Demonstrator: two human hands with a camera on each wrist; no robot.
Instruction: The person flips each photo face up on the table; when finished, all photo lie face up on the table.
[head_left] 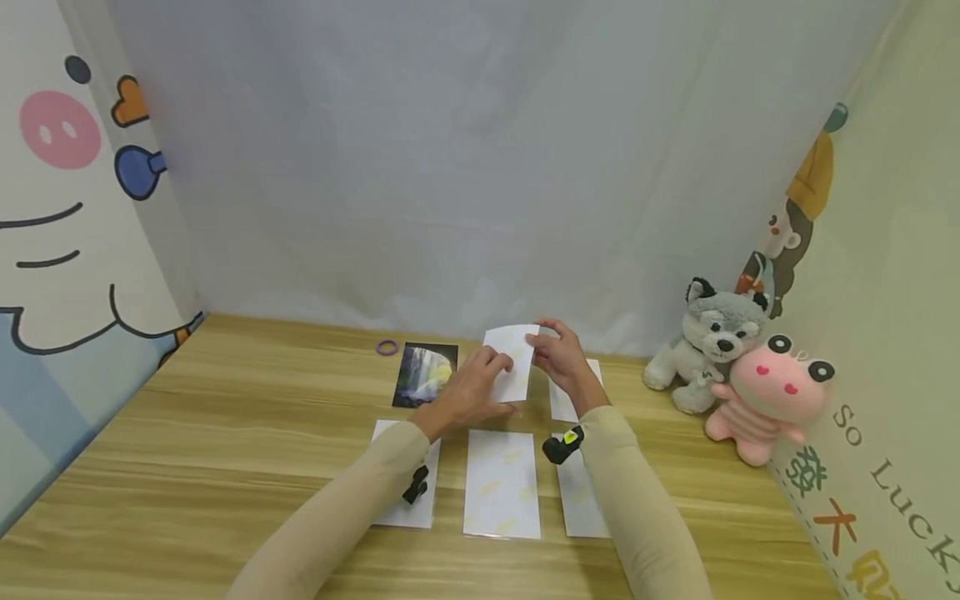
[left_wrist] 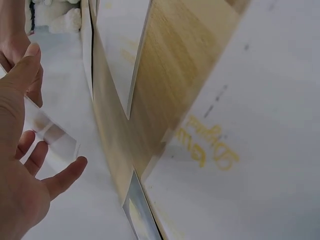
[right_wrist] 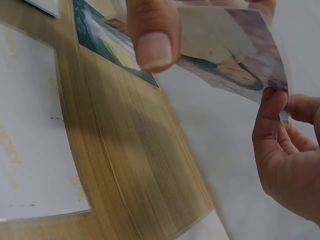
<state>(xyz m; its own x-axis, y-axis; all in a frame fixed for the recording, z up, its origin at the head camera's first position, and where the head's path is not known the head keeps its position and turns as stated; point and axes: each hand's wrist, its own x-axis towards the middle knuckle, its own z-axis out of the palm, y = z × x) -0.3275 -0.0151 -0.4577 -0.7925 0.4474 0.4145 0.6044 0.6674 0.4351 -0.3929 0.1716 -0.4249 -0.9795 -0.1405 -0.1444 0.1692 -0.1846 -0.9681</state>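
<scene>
Beige sleeves (head_left: 330, 517) are nearest the head camera, coming up from 7 and 5 o'clock toward a raised photo card (head_left: 519, 373) that stands tilted above the desk (head_left: 225, 450), its white back facing the wearer. The right grip (head_left: 562, 354) pinches a corner of it at about 1 o'clock, thumb against fingers with only the card between; the left grip (head_left: 468, 383) lies along its 9 o'clock side, fingers loosely spread and touching it, the thumb apart. The card looks light and thin, springy rather than stiff, since its top edge bows slightly; the sheen on its picture side suggests a slick surface that could smudge, and a hard squeeze might crease it. Edges and corners seem the best places to take hold. Around it, flat on the desk, a waterfall photo (head_left: 422, 375) lies face up at 9 o'clock, with a purple ring (head_left: 387, 347) just beyond; white-backed cards lie at 4 o'clock (head_left: 562, 406), 5 o'clock, 6 o'clock and 7 o'clock. No container shows, so nothing is held inside one. Farther off at 3 o'clock, a plush husky (head_left: 720, 333) leans beside a pink plush toy (head_left: 776, 392).
</scene>
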